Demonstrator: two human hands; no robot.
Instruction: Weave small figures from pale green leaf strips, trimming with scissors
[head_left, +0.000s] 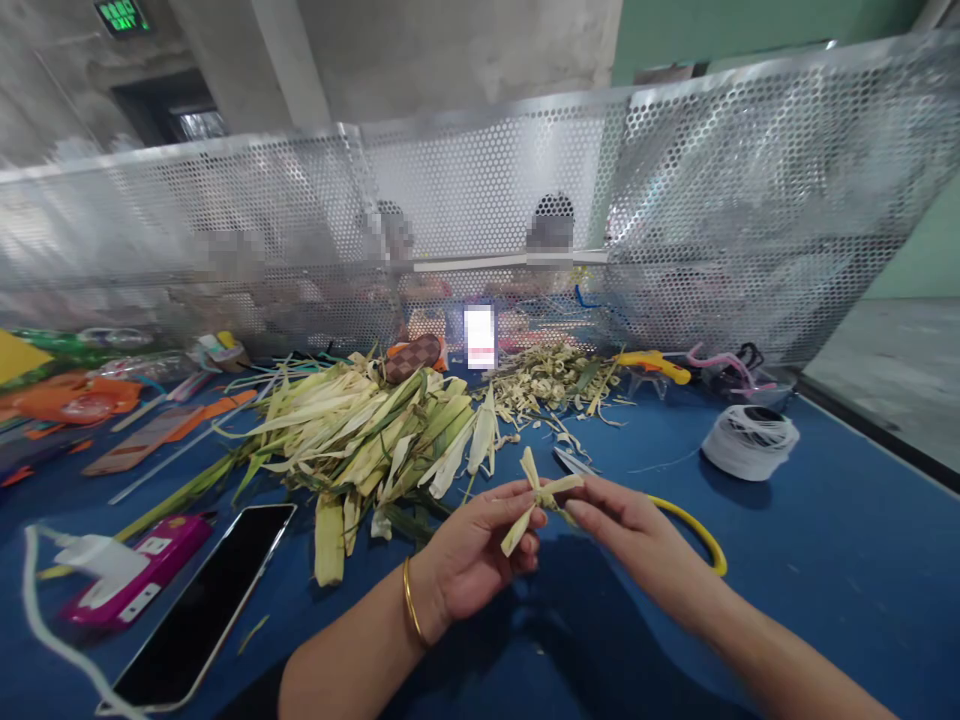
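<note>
Both my hands meet over the blue table (pixel 840 560), pinching a small folded piece of pale leaf strips (pixel 541 492). My left hand (pixel 472 550), with a gold bangle on its wrist, grips the lower end of the strips. My right hand (pixel 630 530) holds the upper, knotted part with fingertips closed. A large pile of pale green and yellow leaves (pixel 367 435) lies just behind my left hand. Scissors with a yellow loop handle (pixel 694 530) lie under and behind my right hand.
A black phone (pixel 206 610) and a pink power bank with white charger (pixel 127 575) lie at the front left. A white cord spool (pixel 750 440), a yellow glue gun (pixel 652 365) and leaf trimmings (pixel 551 380) sit farther back. A perforated metal screen (pixel 750 200) fences the table; people sit behind it.
</note>
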